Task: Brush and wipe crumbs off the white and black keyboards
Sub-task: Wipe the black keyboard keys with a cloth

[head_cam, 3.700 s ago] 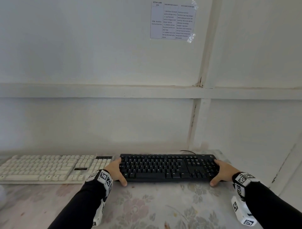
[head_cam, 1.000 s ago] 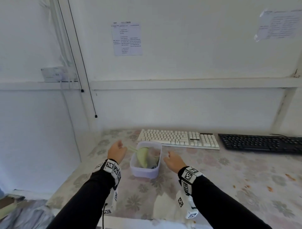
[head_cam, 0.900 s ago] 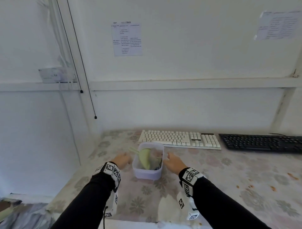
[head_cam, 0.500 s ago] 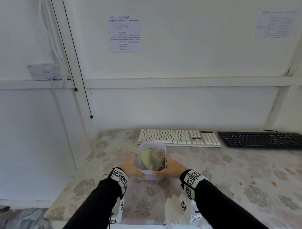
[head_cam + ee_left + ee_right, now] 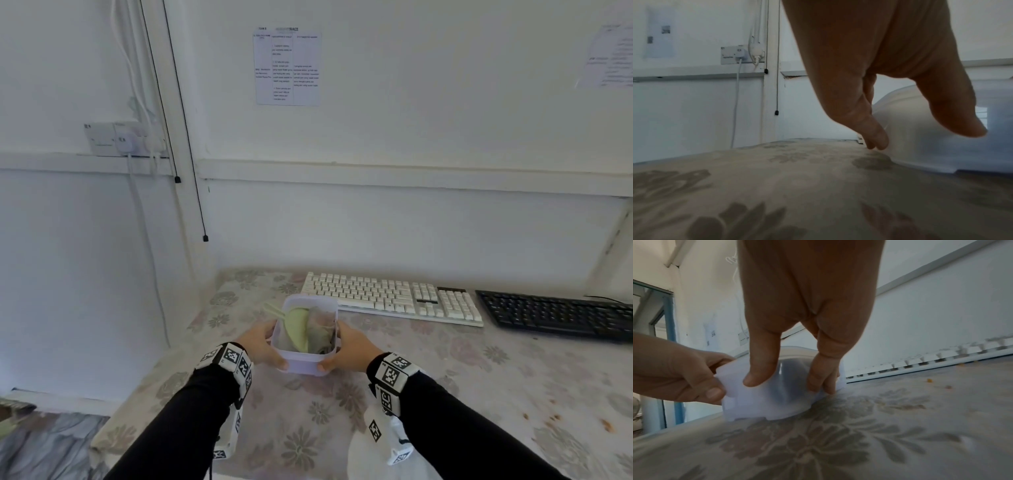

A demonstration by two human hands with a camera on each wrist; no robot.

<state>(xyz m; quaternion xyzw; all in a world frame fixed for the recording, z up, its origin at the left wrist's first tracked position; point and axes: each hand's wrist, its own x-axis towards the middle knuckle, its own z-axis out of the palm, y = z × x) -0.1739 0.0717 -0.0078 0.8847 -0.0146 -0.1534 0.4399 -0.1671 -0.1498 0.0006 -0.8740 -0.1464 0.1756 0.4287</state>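
Observation:
A translucent plastic box (image 5: pixel 304 362) stands on the flowered tablecloth in front of me. Inside it lie a pale green brush (image 5: pixel 297 327) and a crumpled cloth (image 5: pixel 321 330). My left hand (image 5: pixel 261 346) grips the box's left side, thumb on the near wall. My right hand (image 5: pixel 349 351) grips its right side; the box (image 5: pixel 774 395) shows between both hands in the right wrist view. Behind the box lies the white keyboard (image 5: pixel 394 297), and to its right the black keyboard (image 5: pixel 555 313).
Orange crumbs (image 5: pixel 606 426) dot the tablecloth (image 5: pixel 479 377) at the right. The table's left edge (image 5: pixel 164 359) drops off beside my left arm. A white plastic bag (image 5: pixel 383 452) lies under my right forearm. Wall socket and cables (image 5: pixel 126 138) hang at the left.
I have turned from the black keyboard to the left end of the table. Both hands closed in on the plastic box and now grip its sides.

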